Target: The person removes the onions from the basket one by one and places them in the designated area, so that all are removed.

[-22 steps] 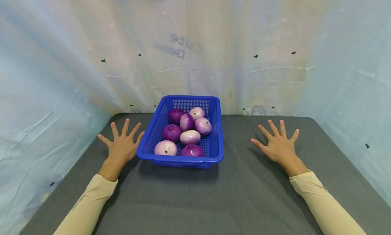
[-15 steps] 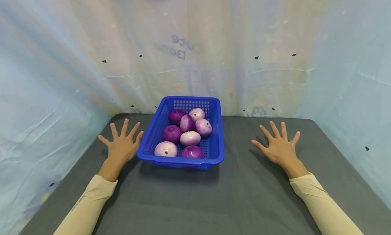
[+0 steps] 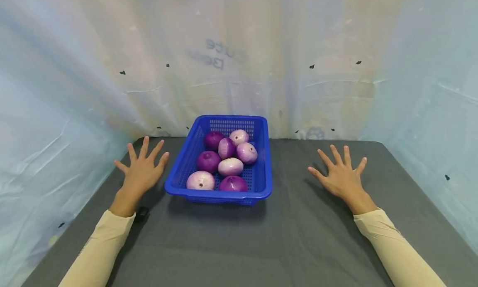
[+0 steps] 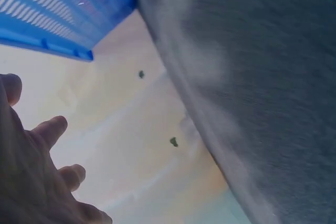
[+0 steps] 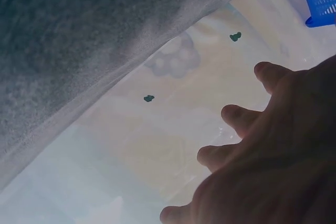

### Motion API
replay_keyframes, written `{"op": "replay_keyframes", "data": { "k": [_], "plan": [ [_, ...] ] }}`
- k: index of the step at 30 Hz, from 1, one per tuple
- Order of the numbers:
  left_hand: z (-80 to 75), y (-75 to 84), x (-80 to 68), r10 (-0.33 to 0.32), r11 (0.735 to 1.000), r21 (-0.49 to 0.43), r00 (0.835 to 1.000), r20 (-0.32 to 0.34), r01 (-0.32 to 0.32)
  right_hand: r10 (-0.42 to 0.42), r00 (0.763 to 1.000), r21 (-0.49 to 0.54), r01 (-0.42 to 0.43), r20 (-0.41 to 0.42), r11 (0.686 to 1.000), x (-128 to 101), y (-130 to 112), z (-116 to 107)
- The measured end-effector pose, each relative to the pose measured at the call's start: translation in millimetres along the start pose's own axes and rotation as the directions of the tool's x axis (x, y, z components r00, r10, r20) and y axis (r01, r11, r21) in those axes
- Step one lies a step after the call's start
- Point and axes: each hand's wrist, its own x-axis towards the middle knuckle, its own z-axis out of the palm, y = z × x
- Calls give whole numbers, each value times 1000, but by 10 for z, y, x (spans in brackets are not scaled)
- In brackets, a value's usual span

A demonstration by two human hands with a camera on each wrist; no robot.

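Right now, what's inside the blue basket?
The blue basket holds eight onions, some deep purple, others paler. Part of its floor shows at the right. The front rim hides the bottoms of the nearest two, and whatever lies directly under the onions can't be seen.

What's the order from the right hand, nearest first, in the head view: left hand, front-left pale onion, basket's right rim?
1. Basket's right rim: its closest edge.
2. Front-left pale onion: inside the basket.
3. Left hand: past the basket's left side.
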Motion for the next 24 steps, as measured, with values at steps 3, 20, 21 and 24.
{"op": "replay_keyframes", "data": {
  "k": [3, 20, 21, 24],
  "plan": [
    [-82, 33, -21, 6, 999, -54, 1000, 23, -4, -3, 1000, -9, 3, -4, 1000, 19, 15, -2],
    [-162, 349, -71, 268, 781, -622, 930, 253, -56, -323, 947, 384, 298, 0, 874, -13, -200, -383],
    [-156, 356, -78, 274, 751, -660, 921, 279, -24, -348, 938, 438, 313, -1, 843, -24, -259, -441],
    [-144, 378, -107, 260, 677, -730, 899, 353, 91, -392, 920, 544, 330, -1, 771, -47, -471, -606]
  ]
}}
